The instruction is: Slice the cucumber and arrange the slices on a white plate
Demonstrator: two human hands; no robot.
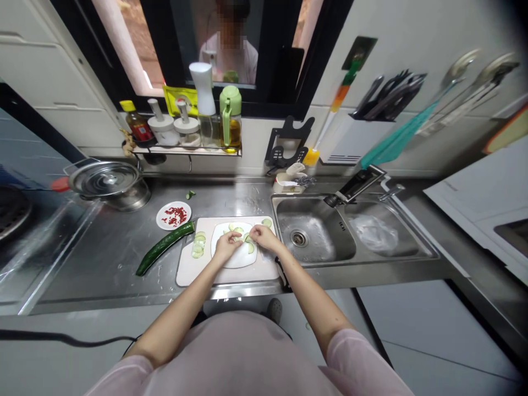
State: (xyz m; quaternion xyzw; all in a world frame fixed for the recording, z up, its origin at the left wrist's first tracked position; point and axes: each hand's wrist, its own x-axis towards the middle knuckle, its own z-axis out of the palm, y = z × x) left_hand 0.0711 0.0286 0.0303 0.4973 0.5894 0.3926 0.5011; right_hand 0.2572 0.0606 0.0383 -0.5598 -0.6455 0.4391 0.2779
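A white plate [231, 263] with several pale green cucumber slices on it sits on a light cutting board [190, 275]. My left hand [226, 246] is over the plate's left half, thumb and fingers curled together; what is between them is too small to make out. From the right, my right hand [264, 237] reaches over the rim and pinches a cucumber slice [246, 237]. A row of overlapping slices [198, 245] lies on the board's left side, and a cucumber end piece [267, 223] at its back right corner. The long cut cucumber [165, 248] rests left of the board, its cut end touching it.
A knife [282, 274] lies at the board's right edge, partly hidden by my forearm. Behind the cucumber is a small plate of chopped red pieces [174, 215]. A lidded pot [119, 187] stands at left, a double sink [317, 231] at right. Bottles fill a rack [190, 149].
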